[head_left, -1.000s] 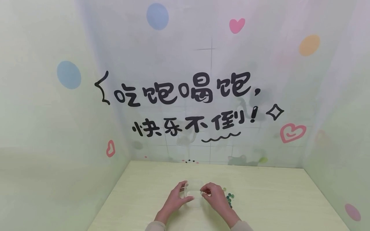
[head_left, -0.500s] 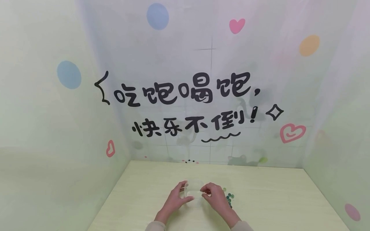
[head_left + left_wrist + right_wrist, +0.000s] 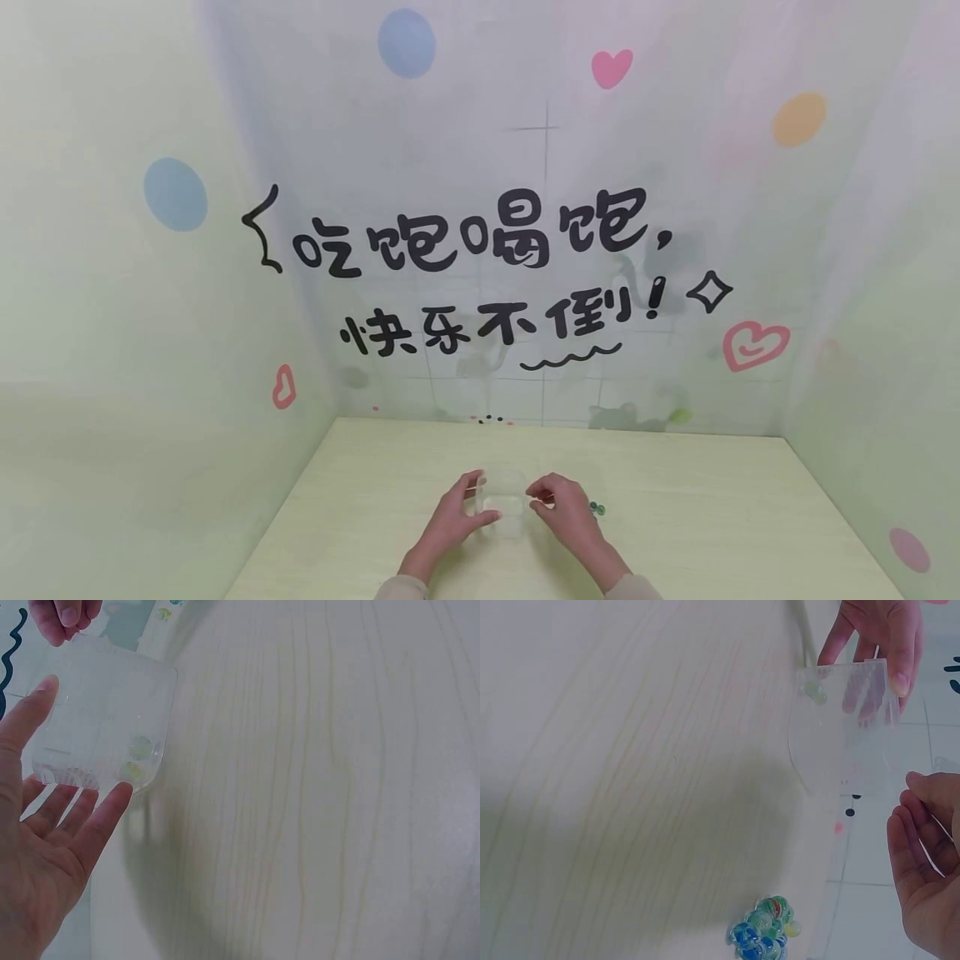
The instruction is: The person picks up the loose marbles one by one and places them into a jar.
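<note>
A clear plastic box (image 3: 504, 525) stands on the table between the two hands. My left hand (image 3: 456, 515) holds it from the left side, thumb at the near side and fingers at the far side. Through its wall, in the left wrist view, a pale greenish marble (image 3: 140, 747) and a yellowish one (image 3: 132, 771) show at the bottom. My right hand (image 3: 561, 507) is at the right of the box, its fingers loosely bent and thumb near the fingertips. In the right wrist view, no object shows between those fingers, and a gap separates them from the box.
A cluster of green and blue glass marbles (image 3: 761, 930) lies on the table to the right of the box, partly hidden behind the right hand in the head view. A printed wall sheet (image 3: 487, 383) rises behind the pale wooden table (image 3: 675, 533).
My right hand has drawn back slightly to the right, away from the box edge, and covers more of the marbles. The left hand keeps its hold on the box.
</note>
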{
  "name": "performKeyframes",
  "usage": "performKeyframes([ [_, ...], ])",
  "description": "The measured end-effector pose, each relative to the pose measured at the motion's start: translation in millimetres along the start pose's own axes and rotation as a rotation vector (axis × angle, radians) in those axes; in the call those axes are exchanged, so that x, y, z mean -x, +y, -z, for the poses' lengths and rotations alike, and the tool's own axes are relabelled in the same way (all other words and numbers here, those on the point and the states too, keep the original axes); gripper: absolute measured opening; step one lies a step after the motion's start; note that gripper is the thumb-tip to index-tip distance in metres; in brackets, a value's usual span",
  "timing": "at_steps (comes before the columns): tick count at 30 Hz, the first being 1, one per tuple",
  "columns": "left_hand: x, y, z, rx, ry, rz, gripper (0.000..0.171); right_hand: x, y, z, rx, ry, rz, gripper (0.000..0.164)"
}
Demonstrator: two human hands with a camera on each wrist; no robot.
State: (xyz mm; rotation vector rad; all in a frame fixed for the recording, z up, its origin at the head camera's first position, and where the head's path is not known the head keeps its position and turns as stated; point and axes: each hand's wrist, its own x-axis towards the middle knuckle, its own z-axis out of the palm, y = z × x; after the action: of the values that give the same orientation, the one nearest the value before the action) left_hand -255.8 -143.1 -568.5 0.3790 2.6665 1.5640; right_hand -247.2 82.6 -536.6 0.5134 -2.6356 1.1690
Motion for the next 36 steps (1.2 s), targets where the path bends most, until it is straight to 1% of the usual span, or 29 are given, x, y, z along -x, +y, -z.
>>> performKeyframes([
  [4, -0.2, 0.2, -0.5, -0.001, 0.003, 0.010, 0.079, 2.5, 4.4, 2.6, -0.007, 0.016, 0.007, 0.014],
  [7, 0.4, 0.8, -0.5, -0.004, 0.003, 0.004, 0.079, 4.1, 8.1, 4.6, -0.009, 0.028, 0.009, 0.014],
  [12, 1.3, 1.5, 0.5, -0.006, -0.002, -0.008, 0.080, 6.2, 13.2, 7.7, -0.008, 0.039, -0.009, 0.014],
  [22, 1.3, 2.4, 0.7, -0.011, -0.003, 0.007, 0.081, 10.4, 18.6, 18.7, 0.003, 0.060, -0.039, 0.015],
  [29, 3.5, 4.3, 0.1, -0.010, -0.006, 0.001, 0.078, 12.2, 26.2, 20.7, 0.006, 0.075, -0.079, 0.015],
  [30, 3.7, 4.4, 0.1, -0.010, -0.006, 0.001, 0.078, 12.0, 27.0, 21.1, 0.012, 0.076, -0.071, 0.015],
  [36, 2.7, 4.0, 0.2, -0.026, 0.002, -0.008, 0.079, 11.9, 30.0, 25.3, 0.012, 0.092, -0.097, 0.015],
])
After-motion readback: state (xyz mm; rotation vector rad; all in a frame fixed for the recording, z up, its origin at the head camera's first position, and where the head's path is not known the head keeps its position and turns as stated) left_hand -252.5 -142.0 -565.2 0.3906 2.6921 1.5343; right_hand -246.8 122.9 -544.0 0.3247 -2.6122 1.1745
